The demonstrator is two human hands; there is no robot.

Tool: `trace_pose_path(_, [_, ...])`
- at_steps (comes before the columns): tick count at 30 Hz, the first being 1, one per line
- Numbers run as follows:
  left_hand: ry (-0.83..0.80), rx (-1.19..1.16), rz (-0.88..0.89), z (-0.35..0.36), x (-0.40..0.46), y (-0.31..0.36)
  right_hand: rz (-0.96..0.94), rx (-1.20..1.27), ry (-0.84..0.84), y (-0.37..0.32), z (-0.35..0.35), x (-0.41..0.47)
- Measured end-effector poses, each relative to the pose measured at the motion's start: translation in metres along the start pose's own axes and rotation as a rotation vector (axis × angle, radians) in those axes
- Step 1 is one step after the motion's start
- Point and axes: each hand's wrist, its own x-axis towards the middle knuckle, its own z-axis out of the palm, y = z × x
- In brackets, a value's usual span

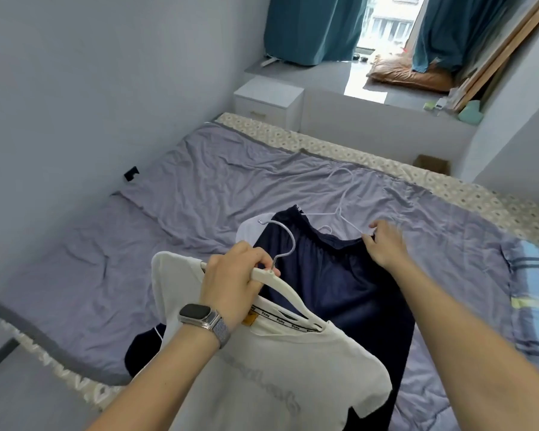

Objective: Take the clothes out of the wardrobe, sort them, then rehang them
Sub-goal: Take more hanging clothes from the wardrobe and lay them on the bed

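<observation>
Landmark: bed point(199, 194), lilac-grey sheet, creased.

Left hand point(234, 275): fingers curled round the neck of a cream hanger point(280, 290), just below its metal hook. Watch point(199, 317) on that wrist. White T-shirt point(262, 368) hung on the hanger, held over the near part of the bed; grey lettering on the chest, blurred, unreadable.

Right hand point(386, 244): fingers pinching the waistband edge of a dark navy garment point(339, 275). Garment spread flat on the bed, mid-width, partly under the T-shirt.

Thin white wire hanger point(339, 209) lying on the sheet, just beyond the navy garment's waistband, near the right hand.

Blue checked cloth point(532, 293) at the bed's right edge. White nightstand point(268, 101) beyond the bed's far end. Teal curtains point(311, 26) at the window past the bed.
</observation>
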Motion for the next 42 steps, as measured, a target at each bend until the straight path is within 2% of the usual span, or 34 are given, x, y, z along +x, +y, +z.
trace_pose_path(2, [0.008,0.008,-0.006,0.009,0.011,-0.002,0.03,-0.032,-0.067,-0.005,0.023,0.01])
trace_pose_path(4, [-0.015,0.025,-0.025,0.016,0.02,-0.003,-0.095,0.215,-0.178,-0.028,0.031,-0.011])
trace_pose_path(7, [-0.05,0.06,-0.054,0.024,0.029,-0.004,-0.235,0.629,-0.499,-0.054,0.007,-0.087])
trace_pose_path(9, [-0.054,0.078,-0.072,0.03,0.035,-0.001,-0.315,0.6,-0.672,-0.051,-0.01,-0.135])
trace_pose_path(10, [-0.059,0.082,-0.08,0.034,0.037,0.002,-0.369,0.513,-0.644,-0.043,-0.009,-0.155])
trace_pose_path(13, [-0.063,0.055,-0.052,0.045,0.04,0.016,-0.337,0.249,-0.321,-0.026,0.009,-0.185])
trace_pose_path(16, [-0.08,0.023,0.001,0.048,0.041,0.023,-0.283,0.23,-0.07,-0.022,0.011,-0.189])
trace_pose_path(18, [-0.07,-0.057,0.038,0.039,0.041,0.017,-0.256,0.25,0.012,-0.02,-0.004,-0.176])
trace_pose_path(20, [0.022,-0.05,0.092,0.027,0.04,0.001,-0.215,0.182,0.084,-0.015,-0.023,-0.149])
trace_pose_path(22, [0.126,0.005,0.115,0.02,0.037,-0.018,-0.241,0.147,0.063,-0.015,-0.047,-0.116])
trace_pose_path(23, [0.13,0.019,0.096,0.018,0.037,-0.025,-0.269,0.166,-0.015,-0.018,-0.057,-0.099])
trace_pose_path(26, [0.023,0.024,-0.011,0.024,0.038,-0.044,-0.245,0.162,-0.288,-0.026,-0.061,-0.047])
trace_pose_path(29, [-0.021,0.024,-0.055,0.034,0.038,-0.058,-0.157,0.209,-0.447,-0.017,-0.029,-0.003])
trace_pose_path(32, [-0.038,0.011,-0.103,0.042,0.036,-0.072,-0.045,0.169,-0.386,0.008,0.008,0.033])
trace_pose_path(36, [-0.037,0.009,-0.131,0.053,0.038,-0.087,0.239,0.082,-0.042,0.028,0.05,0.053])
trace_pose_path(37, [-0.04,0.011,-0.139,0.056,0.039,-0.089,0.261,-0.001,-0.045,0.028,0.061,0.051])
trace_pose_path(42, [-0.063,0.002,-0.156,0.071,0.033,-0.098,0.001,-0.18,-0.215,0.001,0.112,0.009])
